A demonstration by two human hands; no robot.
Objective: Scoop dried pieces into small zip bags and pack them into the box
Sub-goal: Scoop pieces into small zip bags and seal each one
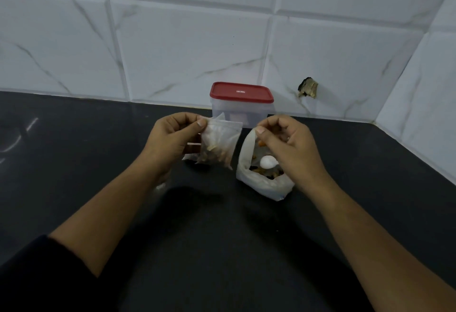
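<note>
My left hand [172, 136] pinches the top left corner of a small clear zip bag [219, 142] that is partly filled with dried pieces and hangs just above the counter. My right hand [287, 139] hovers over a large white bag [261, 181] of dried pieces, fingers curled by the bag's raised edge; whether it grips the edge is unclear. A white spoon [267, 162] lies inside that bag. Behind both stands a clear plastic box [240, 112] with its red lid [241, 92] on.
The black counter [217, 225] meets a white marble-tile wall at the back and right, forming a corner. A dark broken hole [308, 87] marks the wall to the right of the box. More small clear bags [191, 156] lie under my left hand.
</note>
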